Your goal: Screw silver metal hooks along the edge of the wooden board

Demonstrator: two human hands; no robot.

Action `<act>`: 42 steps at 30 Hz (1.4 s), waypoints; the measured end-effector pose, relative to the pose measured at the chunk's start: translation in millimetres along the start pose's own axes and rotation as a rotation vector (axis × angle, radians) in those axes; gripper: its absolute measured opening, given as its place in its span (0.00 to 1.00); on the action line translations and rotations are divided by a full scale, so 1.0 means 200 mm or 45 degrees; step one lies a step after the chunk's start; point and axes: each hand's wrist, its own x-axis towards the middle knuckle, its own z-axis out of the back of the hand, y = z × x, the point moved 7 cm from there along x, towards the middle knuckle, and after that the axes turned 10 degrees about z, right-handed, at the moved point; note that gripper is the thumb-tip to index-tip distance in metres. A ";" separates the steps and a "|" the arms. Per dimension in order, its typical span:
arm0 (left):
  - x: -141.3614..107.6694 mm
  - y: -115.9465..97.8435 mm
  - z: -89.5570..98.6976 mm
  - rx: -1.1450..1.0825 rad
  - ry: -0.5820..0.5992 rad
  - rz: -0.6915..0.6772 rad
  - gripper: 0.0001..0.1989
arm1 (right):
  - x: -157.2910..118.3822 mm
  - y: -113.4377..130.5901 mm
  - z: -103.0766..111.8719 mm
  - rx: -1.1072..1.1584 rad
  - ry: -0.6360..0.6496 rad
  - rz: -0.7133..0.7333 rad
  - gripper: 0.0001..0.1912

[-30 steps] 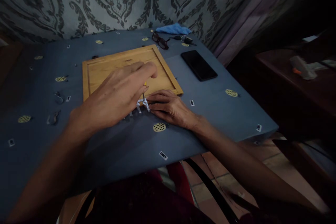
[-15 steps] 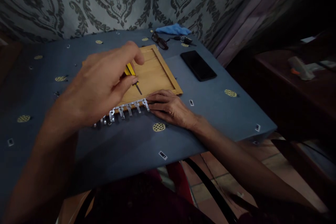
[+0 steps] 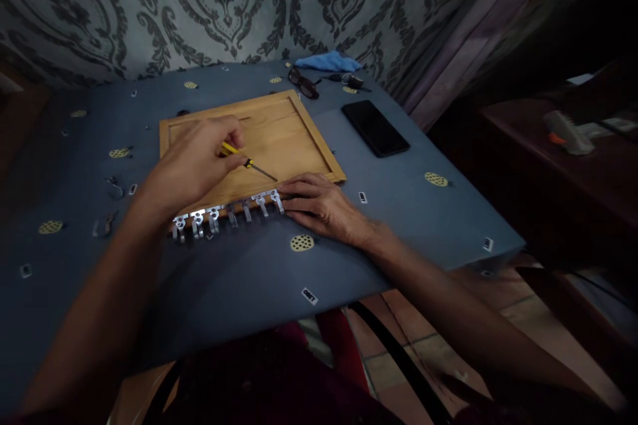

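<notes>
My left hand is closed round a yellow and black screwdriver. The thin shaft slants down to the right, its tip over the lower right part of a framed wooden board. Along the board's near edge runs a row of several silver metal hooks. My right hand lies flat at the right end of that row, fingers spread over the board's edge and beside the last hook.
A black phone lies right of the board. Behind it are sunglasses, a blue cloth and a dark key-like object. Loose hooks lie on the blue tablecloth at left.
My left hand has moved down and away from the camera with the screwdriver, whose shaft now leans flatter. More of the board and hooks shows. My right hand has stayed in place.
</notes>
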 end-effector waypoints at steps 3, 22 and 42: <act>0.03 0.09 -0.08 0.023 0.155 -0.045 0.08 | 0.00 0.00 0.00 -0.017 -0.016 0.019 0.11; -0.22 -0.10 -0.24 -0.100 0.223 -0.339 0.17 | 0.00 0.00 0.00 -0.039 -0.034 0.025 0.11; -0.25 -0.12 -0.40 -0.013 0.123 -0.204 0.26 | 0.00 0.00 0.00 -0.002 -0.042 -0.032 0.09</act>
